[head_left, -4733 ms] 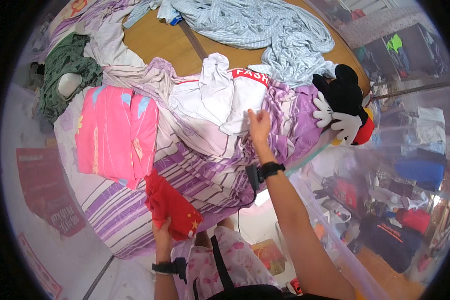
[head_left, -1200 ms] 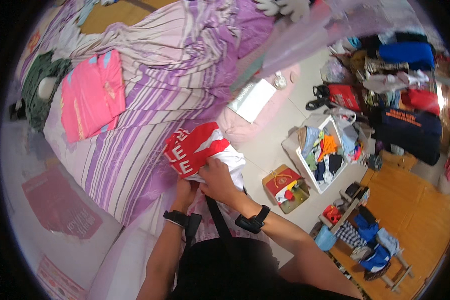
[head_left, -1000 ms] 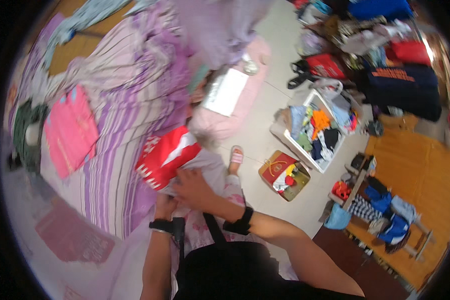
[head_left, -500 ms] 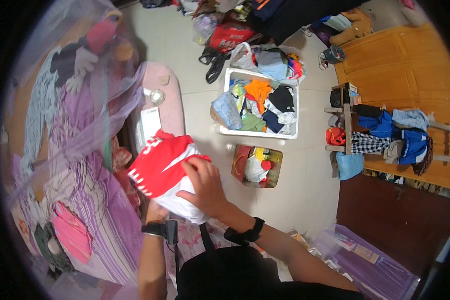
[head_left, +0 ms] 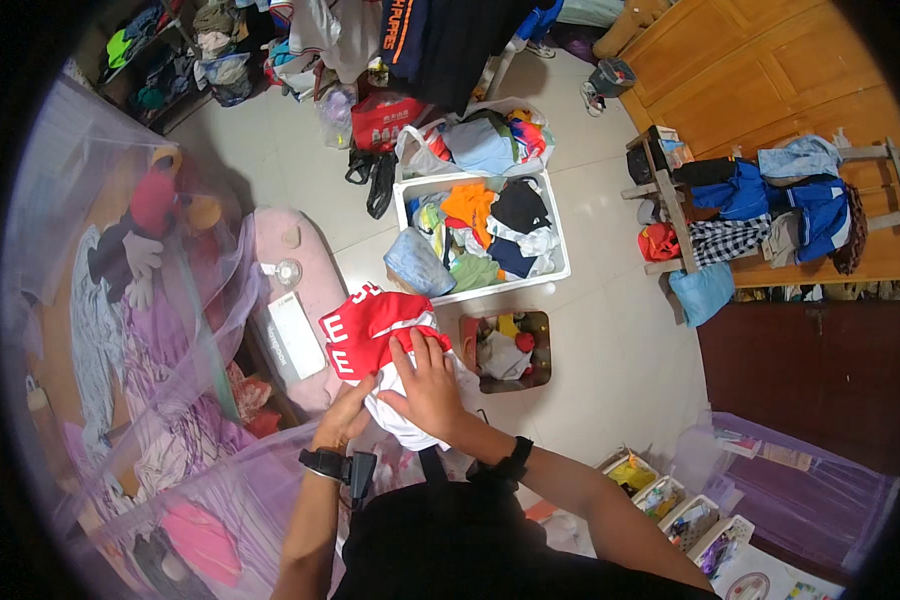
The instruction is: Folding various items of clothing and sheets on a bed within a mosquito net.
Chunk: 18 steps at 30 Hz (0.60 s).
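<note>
A red and white garment, folded into a bundle with white lettering on its red part, is in front of me. My left hand grips its near left edge, with the thumb on top and some fingers hidden under the cloth. On top lies my right hand, its fingers stretched out and spread over the seam between red and white. Just beyond the bundle stands a white bin heaped with clothes. A smaller open container with a few cloth items sits to the right of the bundle.
To the left are a pink padded seat with a white box and a bed behind purple netting. Clothes hang over a wooden rack at the right. Several small baskets stand at the lower right. Bags lie beyond the bin.
The view has shifted. The garment is now held farther right, nearer the small container. My left hand has come out from beneath to its left edge; my right hand still lies on top.
</note>
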Each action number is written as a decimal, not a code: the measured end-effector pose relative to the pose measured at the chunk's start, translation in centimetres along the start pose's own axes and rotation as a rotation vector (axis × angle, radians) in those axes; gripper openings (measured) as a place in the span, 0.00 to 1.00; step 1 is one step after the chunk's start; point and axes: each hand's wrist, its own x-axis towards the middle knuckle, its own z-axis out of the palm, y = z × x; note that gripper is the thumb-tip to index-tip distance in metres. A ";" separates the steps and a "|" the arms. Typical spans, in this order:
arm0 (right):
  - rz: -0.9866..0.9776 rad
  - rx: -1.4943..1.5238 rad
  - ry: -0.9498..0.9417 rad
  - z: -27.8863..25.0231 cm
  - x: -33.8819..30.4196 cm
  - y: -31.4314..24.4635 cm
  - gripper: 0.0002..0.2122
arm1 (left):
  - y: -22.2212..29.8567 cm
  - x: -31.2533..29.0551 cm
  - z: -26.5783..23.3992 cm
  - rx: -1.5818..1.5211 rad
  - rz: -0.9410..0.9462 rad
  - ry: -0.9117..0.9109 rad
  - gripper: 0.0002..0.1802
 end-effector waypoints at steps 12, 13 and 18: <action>0.222 0.509 0.003 -2.8 12.8 3.6 0.46 | 13.6 7.5 -0.5 -0.036 -0.004 -0.127 0.26; 0.357 0.731 -0.141 -2.8 14.1 4.0 0.48 | 14.8 8.1 -0.3 -0.054 0.026 -0.132 0.26; 0.305 0.954 -0.391 -3.4 19.7 5.2 0.48 | 21.5 10.5 0.7 -0.027 -0.053 -0.292 0.26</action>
